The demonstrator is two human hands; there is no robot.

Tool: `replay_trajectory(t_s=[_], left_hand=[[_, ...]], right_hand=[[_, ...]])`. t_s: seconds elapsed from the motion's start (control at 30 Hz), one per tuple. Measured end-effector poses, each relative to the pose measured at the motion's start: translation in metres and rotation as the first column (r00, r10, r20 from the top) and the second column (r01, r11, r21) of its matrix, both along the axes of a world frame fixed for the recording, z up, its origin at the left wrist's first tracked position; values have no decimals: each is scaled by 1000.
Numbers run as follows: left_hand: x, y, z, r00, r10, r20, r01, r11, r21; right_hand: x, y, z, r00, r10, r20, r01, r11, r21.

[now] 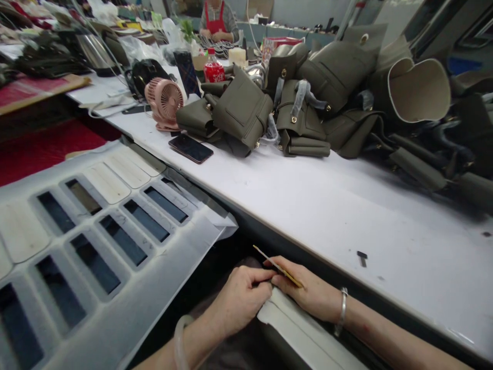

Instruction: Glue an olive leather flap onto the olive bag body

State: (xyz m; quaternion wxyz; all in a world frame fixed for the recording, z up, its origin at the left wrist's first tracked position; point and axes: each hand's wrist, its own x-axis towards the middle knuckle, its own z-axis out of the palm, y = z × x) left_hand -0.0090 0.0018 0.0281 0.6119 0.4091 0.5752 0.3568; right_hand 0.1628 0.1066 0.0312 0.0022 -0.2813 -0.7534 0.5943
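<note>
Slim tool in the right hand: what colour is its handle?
The handle is yellow, seen best in the head view, the only one here.

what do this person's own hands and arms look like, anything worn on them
The left hand and right hand are ungloved, and no sleeves show on the forearms. The left wears a smooth, rounded, milky-pale bangle; the right, a flatter, shiny silver-coloured metal bracelet.
</note>
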Motion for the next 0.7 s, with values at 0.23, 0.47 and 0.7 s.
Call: replay_trajectory(t_s=[0.23,0.47,0.7], left_hand=[[-10,11,8,972,-98,215,97,995,15],[-7,12,7,978,-48,204,62,996,-64],[-4,13,5,983,-81,164,79,997,21]], right_hand=[[6,-3,-5,996,-85,39,86,996,-30],[14,-4,-12,988,-153,-12,148,971,-190],[4,-2,3,999,-44,-18,42,994,-101]])
